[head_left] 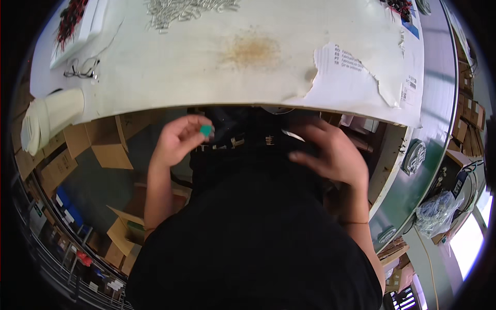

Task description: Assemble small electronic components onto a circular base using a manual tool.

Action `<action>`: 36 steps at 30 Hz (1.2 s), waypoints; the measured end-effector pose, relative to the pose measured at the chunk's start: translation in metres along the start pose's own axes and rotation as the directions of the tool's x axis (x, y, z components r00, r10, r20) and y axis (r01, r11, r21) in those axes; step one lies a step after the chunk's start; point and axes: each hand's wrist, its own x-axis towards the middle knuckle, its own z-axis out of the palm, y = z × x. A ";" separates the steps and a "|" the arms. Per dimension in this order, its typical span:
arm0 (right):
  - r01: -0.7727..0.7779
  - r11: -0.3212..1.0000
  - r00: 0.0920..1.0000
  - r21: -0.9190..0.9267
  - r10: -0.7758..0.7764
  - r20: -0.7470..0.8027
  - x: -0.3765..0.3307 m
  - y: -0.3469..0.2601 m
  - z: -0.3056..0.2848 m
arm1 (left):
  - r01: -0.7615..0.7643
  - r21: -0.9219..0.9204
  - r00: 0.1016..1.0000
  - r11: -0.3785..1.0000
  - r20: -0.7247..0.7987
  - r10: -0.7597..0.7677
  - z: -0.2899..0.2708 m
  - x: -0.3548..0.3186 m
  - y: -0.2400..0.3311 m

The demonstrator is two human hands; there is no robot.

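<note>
In front of my body, below the table edge, my left hand (178, 139) is closed. A small green piece (206, 130) is pinched between its thumb and fingers. On the other side my right hand (333, 150) is blurred by motion, with thumb and fingers apart. A thin shiny strip (293, 135) shows at its fingertips; whether the hand holds it is unclear. Between my hands, several small tan pieces (237, 141) lie on the dark cloth over my lap.
A white-topped table (170, 77) spans the far side, bearing a pile of metal clips (186, 10), eyeglasses (81, 68) and torn printed paper (346, 72). A pale roll (54, 113) sits at its left corner. Cardboard boxes (106, 139) stand on the left; a plastic bag (439, 212) is at right.
</note>
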 end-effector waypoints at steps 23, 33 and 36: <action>-0.069 0.673 0.988 0.737 -0.056 0.144 -0.035 -0.018 0.017 | -0.500 0.752 0.806 0.429 0.223 0.549 0.105 0.018 0.087; -0.864 0.504 0.178 -0.014 0.279 -0.944 -0.209 0.061 -0.097 | -0.492 0.238 0.777 0.837 -0.313 0.546 0.101 0.122 0.146; -0.853 0.517 0.173 0.068 0.402 -0.899 -0.245 0.105 -0.102 | -0.376 0.431 0.775 0.820 -0.339 0.534 0.105 0.149 0.139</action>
